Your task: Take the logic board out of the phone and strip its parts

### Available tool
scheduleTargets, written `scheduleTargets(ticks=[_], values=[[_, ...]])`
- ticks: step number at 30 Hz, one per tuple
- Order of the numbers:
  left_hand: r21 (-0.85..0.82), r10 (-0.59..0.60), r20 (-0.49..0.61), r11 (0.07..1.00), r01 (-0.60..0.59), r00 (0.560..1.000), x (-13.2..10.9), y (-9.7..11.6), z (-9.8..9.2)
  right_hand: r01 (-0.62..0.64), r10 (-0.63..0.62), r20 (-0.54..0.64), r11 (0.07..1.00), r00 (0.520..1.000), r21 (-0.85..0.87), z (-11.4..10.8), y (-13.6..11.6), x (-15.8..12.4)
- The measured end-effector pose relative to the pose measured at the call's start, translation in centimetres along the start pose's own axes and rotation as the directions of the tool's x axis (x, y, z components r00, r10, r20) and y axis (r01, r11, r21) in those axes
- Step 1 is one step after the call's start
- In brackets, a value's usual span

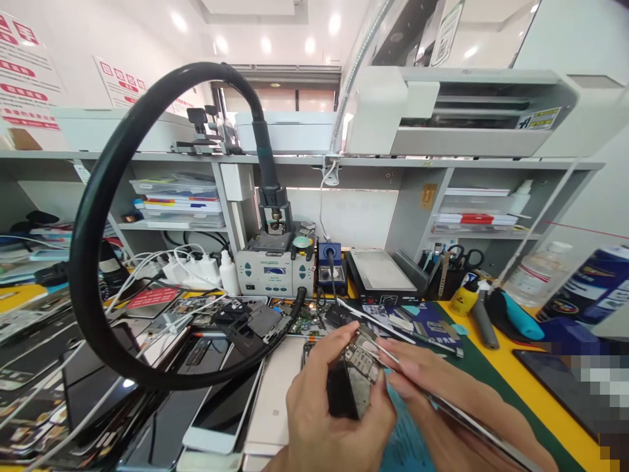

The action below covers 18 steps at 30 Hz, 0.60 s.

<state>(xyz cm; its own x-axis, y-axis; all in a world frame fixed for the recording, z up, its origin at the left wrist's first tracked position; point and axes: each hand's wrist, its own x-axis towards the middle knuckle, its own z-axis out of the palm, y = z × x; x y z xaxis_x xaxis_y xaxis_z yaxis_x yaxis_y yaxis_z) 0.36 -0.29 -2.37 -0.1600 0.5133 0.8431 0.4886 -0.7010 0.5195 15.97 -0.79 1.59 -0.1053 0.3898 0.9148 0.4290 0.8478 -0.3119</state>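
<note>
Head view: a pile of phones (pixel 147 400) lies left of the left hand (pixel 322 403), which grips an opened phone (pixel 356 377) between both hands. The right hand (pixel 432 383) pinches tweezers (pixel 393 357), tips on the phone's board, over the yellow counter (pixel 535 387).

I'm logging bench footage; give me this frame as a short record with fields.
left hand: grips an opened phone, board showing
right hand: holds tweezers, tips at the phone
behind: station with black hose looping left
left side: pile of phones
surface: yellow table, green mat
</note>
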Motion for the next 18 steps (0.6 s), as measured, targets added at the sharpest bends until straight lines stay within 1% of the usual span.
scheduleTargets(ticks=[6,10,14,18], values=[[-0.013,-0.011,-0.024,1.000,0.011,1.000,-0.12,0.18,0.44,-0.044,0.046,-0.060,0.999,0.997,0.024,0.18,0.11,-0.01],[-0.043,-0.054,-0.073,0.998,0.051,0.996,-0.09,0.53,0.63,-0.046,0.049,-0.073,0.998,0.996,0.037,0.04,0.01,-0.03],[-0.100,-0.028,-0.058,0.995,0.022,0.998,0.20,0.82,0.48,-0.071,0.078,-0.115,0.995,0.990,0.065,0.23,-0.01,-0.03],[-0.094,-0.056,-0.053,0.994,0.050,0.997,0.35,0.90,0.37,-0.081,0.092,-0.133,0.993,0.987,0.084,0.30,0.10,0.28]])
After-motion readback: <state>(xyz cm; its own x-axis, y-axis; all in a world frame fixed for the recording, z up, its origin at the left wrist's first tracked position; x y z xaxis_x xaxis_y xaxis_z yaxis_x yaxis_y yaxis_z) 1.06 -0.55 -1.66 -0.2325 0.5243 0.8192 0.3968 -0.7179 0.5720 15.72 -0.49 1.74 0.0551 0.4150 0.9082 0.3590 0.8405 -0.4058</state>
